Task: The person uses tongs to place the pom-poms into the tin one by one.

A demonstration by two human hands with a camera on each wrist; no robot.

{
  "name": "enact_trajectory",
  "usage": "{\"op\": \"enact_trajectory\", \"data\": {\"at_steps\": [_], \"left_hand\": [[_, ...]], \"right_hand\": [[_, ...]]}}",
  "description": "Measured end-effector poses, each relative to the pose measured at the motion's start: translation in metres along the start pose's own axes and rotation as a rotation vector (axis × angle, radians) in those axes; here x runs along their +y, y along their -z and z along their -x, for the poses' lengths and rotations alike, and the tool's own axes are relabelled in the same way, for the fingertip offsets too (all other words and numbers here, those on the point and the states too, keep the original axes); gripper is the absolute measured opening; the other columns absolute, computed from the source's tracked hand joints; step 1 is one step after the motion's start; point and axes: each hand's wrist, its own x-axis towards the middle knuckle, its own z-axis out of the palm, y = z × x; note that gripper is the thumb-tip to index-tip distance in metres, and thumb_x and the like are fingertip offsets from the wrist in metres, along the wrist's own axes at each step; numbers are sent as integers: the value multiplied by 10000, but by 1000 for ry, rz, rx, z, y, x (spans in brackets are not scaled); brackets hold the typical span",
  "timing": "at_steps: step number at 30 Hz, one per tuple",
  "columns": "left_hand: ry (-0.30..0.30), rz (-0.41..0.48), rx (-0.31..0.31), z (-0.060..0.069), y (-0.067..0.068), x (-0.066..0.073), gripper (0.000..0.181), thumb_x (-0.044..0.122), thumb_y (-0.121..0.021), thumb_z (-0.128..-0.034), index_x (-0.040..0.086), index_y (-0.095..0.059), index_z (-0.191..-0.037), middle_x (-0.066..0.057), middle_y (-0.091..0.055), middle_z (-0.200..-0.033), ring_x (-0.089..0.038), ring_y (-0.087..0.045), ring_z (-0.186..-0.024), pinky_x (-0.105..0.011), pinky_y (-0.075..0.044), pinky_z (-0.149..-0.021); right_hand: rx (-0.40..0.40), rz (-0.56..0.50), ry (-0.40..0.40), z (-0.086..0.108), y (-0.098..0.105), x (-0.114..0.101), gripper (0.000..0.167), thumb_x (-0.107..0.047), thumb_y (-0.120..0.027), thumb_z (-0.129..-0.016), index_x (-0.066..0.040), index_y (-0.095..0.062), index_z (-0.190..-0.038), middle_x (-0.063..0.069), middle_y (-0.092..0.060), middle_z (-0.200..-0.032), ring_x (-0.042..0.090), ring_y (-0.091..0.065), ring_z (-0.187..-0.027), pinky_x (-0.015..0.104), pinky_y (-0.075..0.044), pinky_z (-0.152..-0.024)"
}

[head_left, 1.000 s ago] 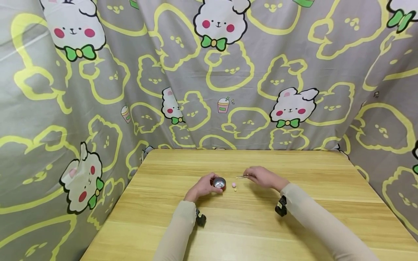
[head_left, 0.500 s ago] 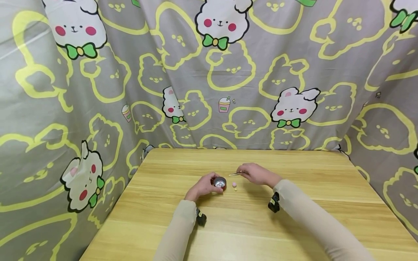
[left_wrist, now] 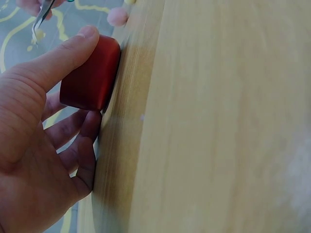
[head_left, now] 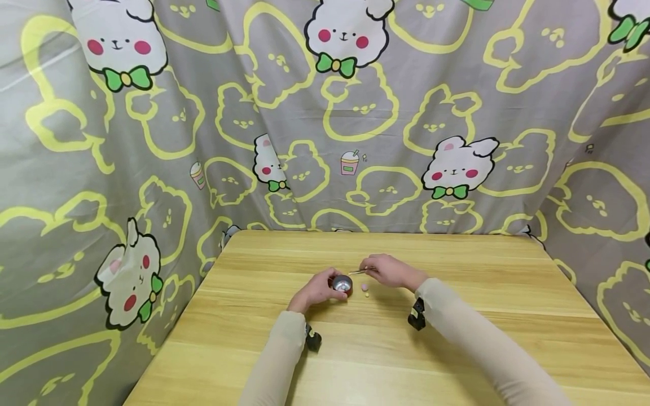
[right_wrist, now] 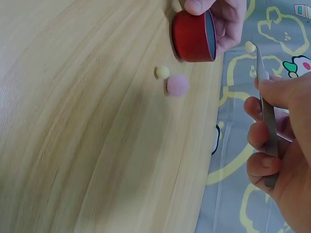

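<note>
My left hand (head_left: 317, 288) grips a small red round tin (left_wrist: 92, 73), its thumb and fingers around the side. The tin stands on the table with a silvery inside; small pale shapes show in it, too small to make out. In the right wrist view, my right hand (right_wrist: 286, 131) holds metal tweezers (right_wrist: 267, 114). A tiny yellow pom-pom (right_wrist: 250, 47) is pinched at their tips, in the air beside the tin. On the wood between the hands lie a pink pom-pom (right_wrist: 178, 85) and another small yellow pom-pom (right_wrist: 162, 72), close together.
The wooden table (head_left: 355, 361) reaches back to a grey curtain (head_left: 365, 101) with yellow outlines and white cartoon animals. The curtain also hangs at the left and right sides. A small black device (head_left: 416, 314) sits at each wrist.
My right hand has moved left with the tweezers and the yellow pom-pom, bringing their tips near the tin. My left hand and the tin have stayed in place.
</note>
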Motion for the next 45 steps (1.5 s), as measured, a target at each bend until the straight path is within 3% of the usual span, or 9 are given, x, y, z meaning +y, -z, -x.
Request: {"op": "enact_trajectory", "data": {"at_steps": [13, 31, 45], "left_hand": [[-18, -7, 2, 0, 0, -1, 491, 196, -815, -752, 85, -570, -1162, -36, -605, -1060, -193, -563, -968, -362, -439, -854], [-9, 10, 3, 1, 0, -1, 475, 188, -812, -756, 92, -570, -1153, -29, -605, -1046, -191, -562, -963, -363, -440, -849], [-13, -3, -1, 0, -1, -2, 477, 200, -813, -756, 88, -570, -1151, -40, -608, -1057, -187, -565, -967, -348, -442, -853]], "right_hand": [[-32, -1, 13, -9, -10, -4, 140, -79, -568, -940, -82, -645, -1057, 31, -621, -956, 161, -593, -855, 351, -480, -743], [-84, -27, -88, -13, -17, -5, 140, -129, -567, -950, -128, -646, -1067, -33, -588, -944, 95, -559, -822, 317, -466, -724], [-41, -40, -62, -1, -13, -5, 139, -110, -569, -945, -110, -645, -1061, -13, -599, -940, 103, -564, -810, 318, -469, -706]]}}
